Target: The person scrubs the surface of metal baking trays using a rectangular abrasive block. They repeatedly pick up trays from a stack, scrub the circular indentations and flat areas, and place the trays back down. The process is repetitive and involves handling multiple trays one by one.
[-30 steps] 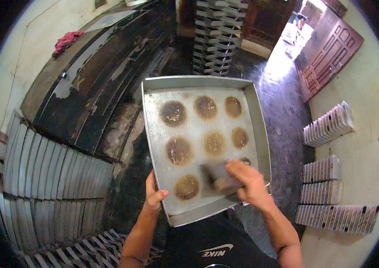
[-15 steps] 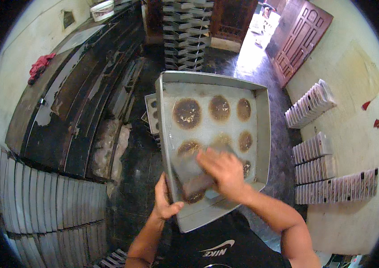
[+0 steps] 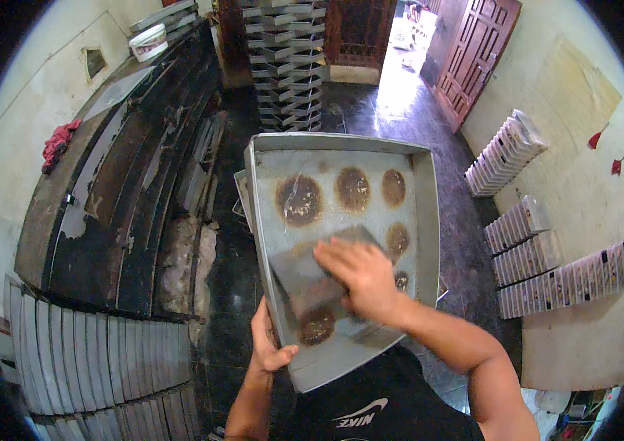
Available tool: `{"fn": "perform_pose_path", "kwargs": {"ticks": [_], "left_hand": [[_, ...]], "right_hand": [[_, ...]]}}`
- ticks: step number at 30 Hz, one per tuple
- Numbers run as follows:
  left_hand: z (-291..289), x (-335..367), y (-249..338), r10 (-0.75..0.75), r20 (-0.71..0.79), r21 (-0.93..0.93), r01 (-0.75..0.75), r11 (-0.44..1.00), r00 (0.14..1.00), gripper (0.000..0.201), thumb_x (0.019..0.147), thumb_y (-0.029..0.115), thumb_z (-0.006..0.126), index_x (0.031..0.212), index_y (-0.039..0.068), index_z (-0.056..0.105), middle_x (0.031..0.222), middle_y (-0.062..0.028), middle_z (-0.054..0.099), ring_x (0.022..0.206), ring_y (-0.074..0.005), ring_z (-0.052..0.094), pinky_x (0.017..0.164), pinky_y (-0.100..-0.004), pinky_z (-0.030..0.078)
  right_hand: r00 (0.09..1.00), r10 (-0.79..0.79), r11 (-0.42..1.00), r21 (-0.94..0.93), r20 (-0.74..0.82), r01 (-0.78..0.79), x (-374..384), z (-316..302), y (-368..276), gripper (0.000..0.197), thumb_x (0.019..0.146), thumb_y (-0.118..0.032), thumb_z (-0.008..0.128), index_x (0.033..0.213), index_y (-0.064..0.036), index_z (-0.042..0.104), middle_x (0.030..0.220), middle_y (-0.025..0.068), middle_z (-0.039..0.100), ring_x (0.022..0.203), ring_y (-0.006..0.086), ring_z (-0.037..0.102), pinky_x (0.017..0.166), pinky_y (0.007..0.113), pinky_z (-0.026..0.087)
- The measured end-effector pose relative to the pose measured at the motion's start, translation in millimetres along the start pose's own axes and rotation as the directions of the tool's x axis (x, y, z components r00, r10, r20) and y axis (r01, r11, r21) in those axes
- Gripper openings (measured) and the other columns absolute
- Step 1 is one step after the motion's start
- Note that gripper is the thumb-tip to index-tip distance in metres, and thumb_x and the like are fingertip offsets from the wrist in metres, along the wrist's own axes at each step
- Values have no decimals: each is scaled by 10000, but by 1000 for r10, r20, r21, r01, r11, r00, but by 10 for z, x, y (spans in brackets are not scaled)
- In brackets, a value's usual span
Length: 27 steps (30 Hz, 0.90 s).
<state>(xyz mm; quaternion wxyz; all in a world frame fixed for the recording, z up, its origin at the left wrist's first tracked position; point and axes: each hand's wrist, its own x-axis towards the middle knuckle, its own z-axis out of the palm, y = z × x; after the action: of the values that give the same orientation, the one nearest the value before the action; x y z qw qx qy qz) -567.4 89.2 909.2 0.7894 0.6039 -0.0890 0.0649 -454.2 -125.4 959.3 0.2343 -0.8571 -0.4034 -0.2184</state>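
Pan [image 3: 423,220] and slab [image 3: 303,284] in hand.
Left hand [image 3: 268,348] pinches the pan's side; right hand [image 3: 368,277] grips the slab, brown spots [image 3: 300,201] beyond.

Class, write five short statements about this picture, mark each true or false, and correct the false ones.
1. The left hand grips the pan at its side. True.
2. The right hand holds a spoon. False: it lies over a flat grey piece, a little blurred.
3. Round brown patches mark the inside of the pan. True.
4. The red cloth lies on the floor. False: it lies on the ledge at the left.
5. The door at the upper right stands open. True.
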Motion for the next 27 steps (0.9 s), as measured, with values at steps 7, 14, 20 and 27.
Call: {"fn": "perform_pose_path", "kwargs": {"ticks": [7,14,20,27], "left_hand": [[-48,-45,25,-4,-19,6,4,1000,1000,1091,627,411,827,1450,-105,329,1368,-159,502,1268,-258,499,1094,-375,365],[-72,34,38,-37,6,-43,37,998,999,1117,611,426,827,1455,-108,325,1373,-165,496,1263,-262,506,1085,-373,373],[-41,56,-98,-54,2,-8,54,998,999,1091,608,403,800,1453,-101,327,1369,-165,507,1268,-275,507,1099,-382,361],[-90,-127,-186,-107,-255,-200,56,978,961,1040,601,353,788,1444,-72,350,1359,-166,521,1243,-284,534,1067,-400,412]], "right_hand": [[999,26,1000,-6,36,-26,187,84,16,651,650,-66,757,1286,-86,622,1263,109,654,1159,297,616,914,454,496],[993,94,996,-1,75,-94,375,48,82,792,552,-19,772,1325,-91,615,1266,105,669,1164,317,632,916,443,527],[975,219,975,25,26,-219,707,87,450,720,575,-30,760,1279,-60,612,1283,161,639,1147,358,614,951,474,502],[966,108,990,65,234,-127,-735,23,-253,803,593,-76,779,1369,-100,571,1410,89,582,1258,288,572,972,450,481]]}}
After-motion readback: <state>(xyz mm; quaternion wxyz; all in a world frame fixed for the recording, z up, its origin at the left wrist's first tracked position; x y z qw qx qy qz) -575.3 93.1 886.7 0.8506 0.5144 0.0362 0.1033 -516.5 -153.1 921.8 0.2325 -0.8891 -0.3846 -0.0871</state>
